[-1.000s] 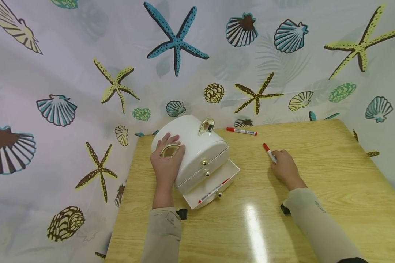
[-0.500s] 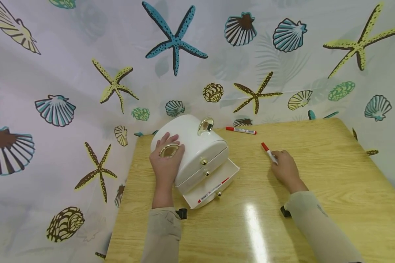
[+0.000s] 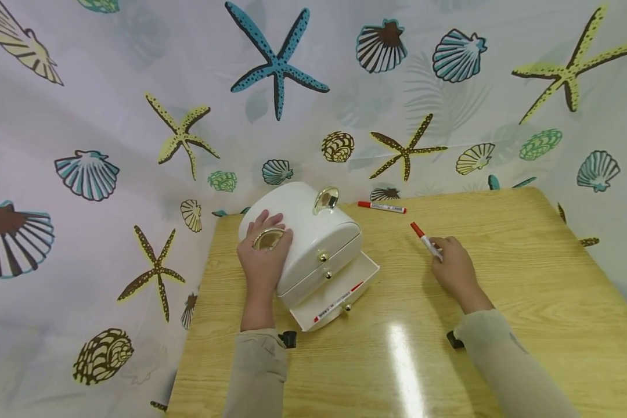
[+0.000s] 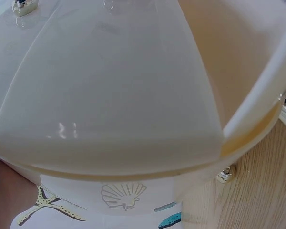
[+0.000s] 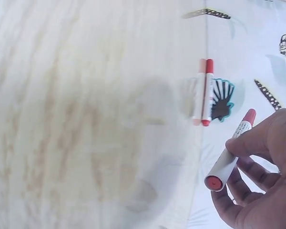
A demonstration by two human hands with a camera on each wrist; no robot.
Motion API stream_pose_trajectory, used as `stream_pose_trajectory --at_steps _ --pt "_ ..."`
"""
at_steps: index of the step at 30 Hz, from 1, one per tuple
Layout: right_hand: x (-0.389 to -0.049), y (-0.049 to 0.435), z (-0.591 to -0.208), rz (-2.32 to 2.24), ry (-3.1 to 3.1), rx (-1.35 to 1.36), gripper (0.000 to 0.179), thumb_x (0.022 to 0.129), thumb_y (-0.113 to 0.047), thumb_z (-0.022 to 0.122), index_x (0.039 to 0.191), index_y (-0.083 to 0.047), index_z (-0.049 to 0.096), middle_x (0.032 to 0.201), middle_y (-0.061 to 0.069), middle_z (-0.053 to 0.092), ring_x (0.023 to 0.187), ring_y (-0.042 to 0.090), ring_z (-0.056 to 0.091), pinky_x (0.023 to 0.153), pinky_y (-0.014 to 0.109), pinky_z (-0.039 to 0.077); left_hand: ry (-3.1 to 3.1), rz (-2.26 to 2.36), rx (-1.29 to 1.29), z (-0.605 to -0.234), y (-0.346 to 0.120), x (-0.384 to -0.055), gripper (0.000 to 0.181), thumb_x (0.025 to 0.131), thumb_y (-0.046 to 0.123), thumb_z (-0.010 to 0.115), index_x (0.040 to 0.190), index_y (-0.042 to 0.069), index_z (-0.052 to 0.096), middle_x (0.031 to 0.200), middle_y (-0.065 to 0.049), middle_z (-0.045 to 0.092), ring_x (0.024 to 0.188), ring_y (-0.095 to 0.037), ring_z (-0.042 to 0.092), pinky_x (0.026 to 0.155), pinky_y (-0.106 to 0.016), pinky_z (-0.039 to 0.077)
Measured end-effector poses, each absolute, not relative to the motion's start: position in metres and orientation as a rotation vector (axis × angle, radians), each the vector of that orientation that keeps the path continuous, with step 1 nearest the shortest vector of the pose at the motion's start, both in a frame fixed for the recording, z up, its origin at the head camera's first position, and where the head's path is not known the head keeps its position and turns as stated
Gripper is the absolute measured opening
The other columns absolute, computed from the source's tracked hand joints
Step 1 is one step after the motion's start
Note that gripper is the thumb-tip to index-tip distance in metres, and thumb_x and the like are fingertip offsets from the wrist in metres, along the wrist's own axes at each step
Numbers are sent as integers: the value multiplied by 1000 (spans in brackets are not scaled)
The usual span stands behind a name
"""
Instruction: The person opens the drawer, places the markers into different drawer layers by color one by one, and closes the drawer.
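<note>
My left hand [image 3: 263, 255] rests on the rounded top of a white drawer box [image 3: 303, 232], its fingers spread around a gold handle [image 3: 269, 238]. The lowest drawer [image 3: 363, 268] is pulled out, and a red-and-white marker [image 3: 337, 303] lies in it. The left wrist view shows the box's white side [image 4: 109, 95] close up. My right hand [image 3: 454, 267] pinches another marker [image 3: 423, 237] above the table, red cap pointing away to the far left. In the right wrist view, thumb and fingers hold that marker [image 5: 231, 155] by its white barrel.
A further red-and-white marker [image 3: 382, 207] lies at the table's back edge, right of the box. A second gold handle [image 3: 327, 199] stands on the box top; gold knobs [image 3: 323, 256] sit on the drawer fronts. A shell-and-starfish curtain [image 3: 303, 133] hangs behind the wooden table [image 3: 528, 261].
The marker in my right hand has lifted slightly and shifted a little to the left at its cap end. My left hand, the box and the drawer stay as they were.
</note>
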State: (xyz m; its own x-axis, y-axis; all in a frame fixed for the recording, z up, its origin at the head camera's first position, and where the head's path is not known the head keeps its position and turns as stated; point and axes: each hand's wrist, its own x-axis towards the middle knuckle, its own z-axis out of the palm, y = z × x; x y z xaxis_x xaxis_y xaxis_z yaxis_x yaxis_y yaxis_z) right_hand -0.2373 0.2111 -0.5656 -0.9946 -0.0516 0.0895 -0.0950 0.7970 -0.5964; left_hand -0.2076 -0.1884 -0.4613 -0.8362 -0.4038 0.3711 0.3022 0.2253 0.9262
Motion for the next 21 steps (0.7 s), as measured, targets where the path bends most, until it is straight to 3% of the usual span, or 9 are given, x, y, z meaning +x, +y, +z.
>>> stream_pose_trajectory --at_steps 21 --pt "-234 189 -523 1082 -2724 155 42 98 5 59 140 1 64 127 24 62 114 45 63 90 64 56 -1959 -1662 104 -464 -189 -209 15 86 18 87 98 10 84 115 3 82 137 -3 59 131 -26 24"
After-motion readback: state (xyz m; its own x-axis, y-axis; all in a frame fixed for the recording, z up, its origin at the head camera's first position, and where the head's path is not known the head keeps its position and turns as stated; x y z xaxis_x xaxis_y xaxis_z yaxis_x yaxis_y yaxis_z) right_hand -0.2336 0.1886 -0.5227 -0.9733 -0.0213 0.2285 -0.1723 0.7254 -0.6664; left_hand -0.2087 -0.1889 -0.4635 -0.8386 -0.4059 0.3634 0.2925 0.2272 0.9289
